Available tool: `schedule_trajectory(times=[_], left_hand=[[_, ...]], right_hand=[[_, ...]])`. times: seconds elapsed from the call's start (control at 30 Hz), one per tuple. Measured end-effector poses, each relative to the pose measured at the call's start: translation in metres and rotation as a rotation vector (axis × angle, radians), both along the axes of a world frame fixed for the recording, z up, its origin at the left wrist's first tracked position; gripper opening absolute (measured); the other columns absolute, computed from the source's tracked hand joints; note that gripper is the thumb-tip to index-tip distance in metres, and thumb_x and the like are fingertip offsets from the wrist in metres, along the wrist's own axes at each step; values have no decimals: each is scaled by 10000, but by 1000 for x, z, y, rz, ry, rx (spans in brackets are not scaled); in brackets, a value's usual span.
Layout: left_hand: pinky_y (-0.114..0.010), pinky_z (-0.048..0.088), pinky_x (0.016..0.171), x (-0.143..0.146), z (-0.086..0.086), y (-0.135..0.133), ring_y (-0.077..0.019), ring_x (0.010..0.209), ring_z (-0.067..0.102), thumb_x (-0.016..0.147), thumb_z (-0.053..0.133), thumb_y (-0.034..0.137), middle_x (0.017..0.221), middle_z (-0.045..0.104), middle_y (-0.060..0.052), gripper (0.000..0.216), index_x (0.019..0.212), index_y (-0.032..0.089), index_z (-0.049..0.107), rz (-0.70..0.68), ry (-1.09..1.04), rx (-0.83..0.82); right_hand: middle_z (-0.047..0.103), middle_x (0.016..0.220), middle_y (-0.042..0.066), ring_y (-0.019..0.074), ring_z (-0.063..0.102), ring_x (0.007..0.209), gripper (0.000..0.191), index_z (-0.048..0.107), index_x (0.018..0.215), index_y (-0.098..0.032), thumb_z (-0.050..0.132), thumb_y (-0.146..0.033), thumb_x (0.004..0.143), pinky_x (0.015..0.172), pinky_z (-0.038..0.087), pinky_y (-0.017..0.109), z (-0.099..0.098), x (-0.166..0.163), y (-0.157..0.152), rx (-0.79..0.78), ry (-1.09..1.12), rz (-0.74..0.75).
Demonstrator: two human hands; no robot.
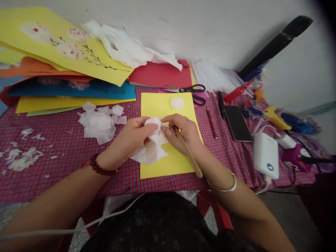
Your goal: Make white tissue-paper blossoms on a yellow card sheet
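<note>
My left hand (140,133) pinches a crumpled piece of white tissue paper (152,148) above a yellow paper sheet (168,168). At the tissue's other side, my right hand (183,133) is closed, its fingertips touching the tissue's edge. A flat wooden stick (193,159) is tucked in the right hand and points down toward the wrist. On the upper part of the yellow sheet lies a round white tissue piece (177,103). A heap of cut tissue pieces (98,122) sits left of the sheet.
Scissors (183,89) lie behind the sheet. To the right are a pencil (211,123), a black phone (238,123) and a white power bank (266,155). Stacked coloured papers (76,92), topped by a flower-painted yellow sheet (105,52), stand back left. Tissue scraps (23,159) litter the left side.
</note>
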State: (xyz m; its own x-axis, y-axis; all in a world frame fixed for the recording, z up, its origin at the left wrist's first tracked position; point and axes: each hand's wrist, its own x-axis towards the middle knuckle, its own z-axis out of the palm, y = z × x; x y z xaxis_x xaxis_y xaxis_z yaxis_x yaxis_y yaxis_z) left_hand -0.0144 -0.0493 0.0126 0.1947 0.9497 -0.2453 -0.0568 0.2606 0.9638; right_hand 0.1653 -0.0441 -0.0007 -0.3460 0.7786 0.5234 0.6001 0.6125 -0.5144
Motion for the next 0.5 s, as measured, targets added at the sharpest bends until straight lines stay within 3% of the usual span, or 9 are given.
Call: schedule_trajectory(times=[0.17, 0.3, 0.5], left_hand=[[-212, 292, 410, 0, 9, -4, -104, 455, 450, 735, 598, 226, 545, 522, 25, 56, 696, 187, 607, -61, 214, 175], [-219, 262, 431, 0, 9, -4, -105, 493, 406, 715, 561, 200, 539, 447, 32, 106, 613, 188, 535, -105, 386, 319], [-227, 253, 453, 0, 8, -3, -100, 516, 365, 694, 515, 199, 550, 383, 41, 129, 580, 193, 454, -165, 458, 344]], right_hand=[[611, 739, -20, 112, 520, 608, 219, 655, 1080, -193, 585, -239, 877, 633, 406, 274, 1, 0, 0, -95, -4, -14], [657, 791, -21, 103, 546, 630, 220, 673, 1070, -208, 588, -194, 867, 650, 405, 256, 3, 1, 1, -156, -19, 71], [687, 857, 14, 146, 607, 775, 147, 672, 927, -197, 527, -205, 905, 759, 403, 291, 9, 0, -2, -121, -139, 94]])
